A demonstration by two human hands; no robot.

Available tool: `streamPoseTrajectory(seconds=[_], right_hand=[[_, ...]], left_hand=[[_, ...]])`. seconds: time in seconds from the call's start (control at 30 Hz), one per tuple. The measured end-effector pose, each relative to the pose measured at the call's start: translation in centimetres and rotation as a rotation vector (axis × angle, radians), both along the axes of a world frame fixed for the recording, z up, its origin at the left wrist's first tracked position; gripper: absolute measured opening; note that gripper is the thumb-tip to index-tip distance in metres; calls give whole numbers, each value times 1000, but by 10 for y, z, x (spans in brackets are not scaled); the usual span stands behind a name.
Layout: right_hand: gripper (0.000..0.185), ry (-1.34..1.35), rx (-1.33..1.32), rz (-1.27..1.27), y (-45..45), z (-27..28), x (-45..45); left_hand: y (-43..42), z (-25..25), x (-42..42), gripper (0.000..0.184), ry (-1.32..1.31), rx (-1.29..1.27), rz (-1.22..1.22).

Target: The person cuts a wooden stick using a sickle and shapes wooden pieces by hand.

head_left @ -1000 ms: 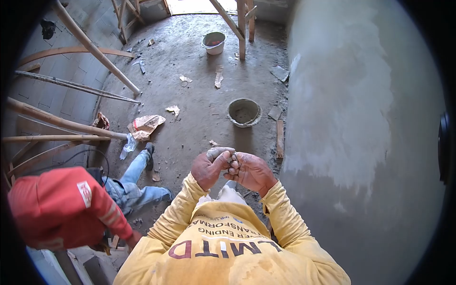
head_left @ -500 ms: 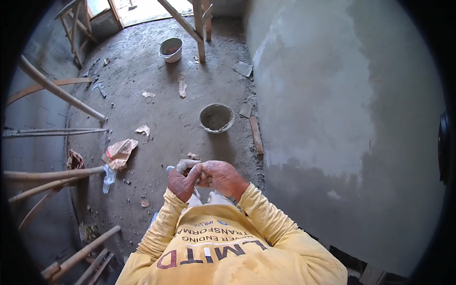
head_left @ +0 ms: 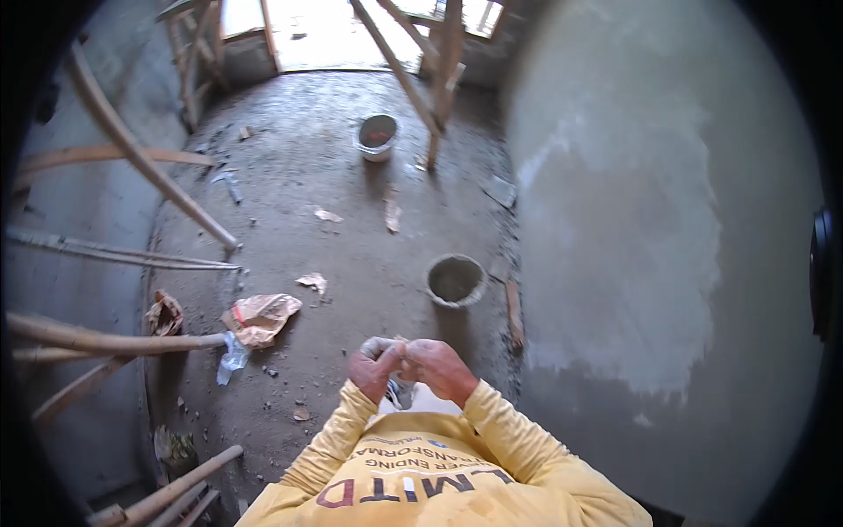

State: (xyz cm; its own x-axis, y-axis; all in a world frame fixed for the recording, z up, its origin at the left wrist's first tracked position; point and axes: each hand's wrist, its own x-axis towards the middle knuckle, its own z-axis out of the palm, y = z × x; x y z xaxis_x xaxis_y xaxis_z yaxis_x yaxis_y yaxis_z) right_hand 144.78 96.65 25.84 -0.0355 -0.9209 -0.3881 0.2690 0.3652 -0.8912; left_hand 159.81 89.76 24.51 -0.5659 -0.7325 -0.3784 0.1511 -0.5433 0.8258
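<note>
Yellow sleeves [head_left: 518,430], two in all, lead to two bare hands brought together at the fingertips: the left hand [head_left: 372,365], grey along a finger, and the right hand [head_left: 436,367], both with fingers bent and pinched inward; whether anything small is grasped between them cannot be told. Nearest of two buckets, one mortar-rimmed bucket [head_left: 456,296] stands on the floor just beyond the right hand, while one pale bucket [head_left: 376,153] stands well ahead of both hands, something reddish inside. Left of the hands lie one crumpled paper bag [head_left: 263,319] and, beside it, one piece of bluish plastic [head_left: 233,358]. Three paper scraps [head_left: 312,282] lie farther ahead. One plank [head_left: 515,314] lies ahead and right of the right hand, near one plastered wall [head_left: 632,237].
</note>
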Motion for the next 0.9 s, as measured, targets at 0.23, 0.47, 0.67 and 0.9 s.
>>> streamPoseTrajectory(seconds=[0.23, 0.47, 0.67, 0.9], right_hand=[[31, 505, -68, 93, -75, 27, 35], [24, 188, 4, 156, -137, 1, 71], [27, -264, 210, 284, -221, 4, 71], [30, -169, 75, 420, -341, 2, 22]], left_hand=[[-50, 8, 44, 23, 97, 161, 137], [-93, -1, 89, 30, 89, 173, 287], [-154, -3, 95, 29, 131, 216, 368], [-258, 8, 42, 31, -146, 5, 475]])
